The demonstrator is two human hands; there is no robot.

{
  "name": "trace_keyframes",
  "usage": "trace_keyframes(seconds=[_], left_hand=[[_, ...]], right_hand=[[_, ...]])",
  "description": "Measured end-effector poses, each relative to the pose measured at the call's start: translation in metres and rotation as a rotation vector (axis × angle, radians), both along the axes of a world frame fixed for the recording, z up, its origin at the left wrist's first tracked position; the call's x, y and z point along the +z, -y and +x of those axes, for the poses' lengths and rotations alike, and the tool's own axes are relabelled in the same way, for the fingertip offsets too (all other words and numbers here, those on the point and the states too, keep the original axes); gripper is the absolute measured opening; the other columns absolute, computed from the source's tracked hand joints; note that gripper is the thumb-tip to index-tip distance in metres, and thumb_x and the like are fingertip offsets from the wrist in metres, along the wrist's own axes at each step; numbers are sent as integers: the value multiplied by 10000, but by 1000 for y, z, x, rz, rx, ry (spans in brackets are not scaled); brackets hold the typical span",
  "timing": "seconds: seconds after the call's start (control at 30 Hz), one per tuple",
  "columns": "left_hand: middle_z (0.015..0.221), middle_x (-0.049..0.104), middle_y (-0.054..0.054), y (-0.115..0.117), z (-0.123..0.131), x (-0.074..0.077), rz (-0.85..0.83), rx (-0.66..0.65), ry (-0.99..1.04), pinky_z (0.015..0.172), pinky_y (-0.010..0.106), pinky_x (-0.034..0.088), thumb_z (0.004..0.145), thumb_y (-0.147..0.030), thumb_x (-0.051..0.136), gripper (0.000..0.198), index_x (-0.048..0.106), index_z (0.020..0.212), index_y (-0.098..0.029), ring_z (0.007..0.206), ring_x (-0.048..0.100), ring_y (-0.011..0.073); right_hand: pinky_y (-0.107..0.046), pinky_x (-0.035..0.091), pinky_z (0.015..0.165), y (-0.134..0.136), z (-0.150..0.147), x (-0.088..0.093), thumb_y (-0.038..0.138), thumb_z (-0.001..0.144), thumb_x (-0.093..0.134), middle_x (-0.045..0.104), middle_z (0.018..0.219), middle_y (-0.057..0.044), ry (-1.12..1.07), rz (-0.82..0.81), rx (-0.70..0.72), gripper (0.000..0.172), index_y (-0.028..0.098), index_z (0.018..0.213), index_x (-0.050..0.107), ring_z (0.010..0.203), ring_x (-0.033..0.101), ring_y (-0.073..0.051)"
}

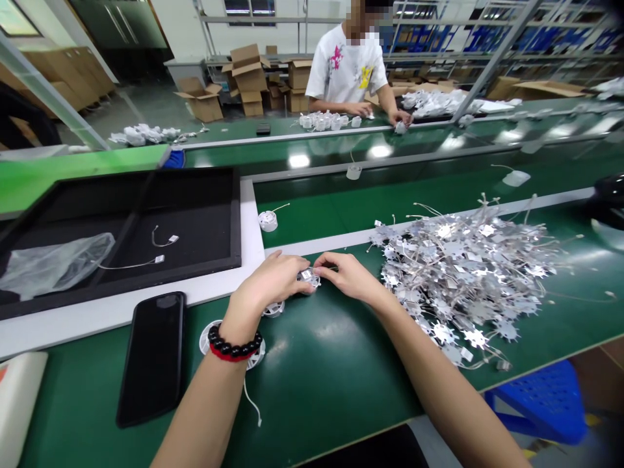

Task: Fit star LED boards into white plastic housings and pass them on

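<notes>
Just above the green bench, my left hand (277, 279) is closed on a small round white plastic housing (309, 278) with a metal piece in it. My right hand (348, 276) pinches at the housing's right edge, thumb and forefinger together; what lies between those fingertips is too small to make out. Another white housing (273, 309) sits partly under my left hand. Larger white round parts (207, 338) lie beneath my left wrist, with a white wire (252, 403) trailing toward me. A big heap of silver star-shaped metal plates with wires (468, 273) spreads to the right.
A black phone (152, 357) lies left of my arm. Behind it is a black tray (195, 250) with wired pieces and a plastic bag (58, 263). A green conveyor (312, 208) carries wired housings. Across it, a person (348, 71) handles white parts. A blue stool (546, 403) stands lower right.
</notes>
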State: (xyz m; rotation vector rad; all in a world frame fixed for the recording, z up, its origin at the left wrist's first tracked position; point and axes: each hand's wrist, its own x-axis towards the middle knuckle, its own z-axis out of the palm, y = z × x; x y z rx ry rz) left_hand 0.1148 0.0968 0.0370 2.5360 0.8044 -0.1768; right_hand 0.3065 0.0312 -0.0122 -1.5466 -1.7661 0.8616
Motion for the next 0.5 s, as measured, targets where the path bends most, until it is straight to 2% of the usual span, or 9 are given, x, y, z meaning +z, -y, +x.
trace_keyframes(seconds=[0.13,0.23,0.33,0.5], left_hand=[[1101,729,93,5,2,5,42,7,-37,1084,482,378,949,-383,606,229,677,1066,-199,1085,655,304],[1012,723,103,8,4,10,71,14,-90,952,441,480,936,-388,641,245,680,1022,-162,976,668,264],[949,701,76,10,5,12,83,31,-140,865,413,529,939,-427,656,288,671,1018,-151,911,665,225],[1099,685,89,8,5,5,88,30,-146,900,433,536,935,-483,666,397,632,1152,-152,986,661,236]], right_hand=[[-286,429,756,0,-2,0,263,929,598,747,895,-14,3,-11,7,113,218,905,699,813,645,-184],[-283,435,752,1,-3,1,268,932,598,749,903,-16,4,-17,18,114,219,908,699,817,649,-183],[-282,441,754,1,-5,0,283,932,611,750,898,-16,7,-22,32,114,220,900,700,817,653,-184],[-278,463,730,2,-1,1,286,948,586,751,881,-23,6,-34,47,134,213,936,697,800,667,-184]])
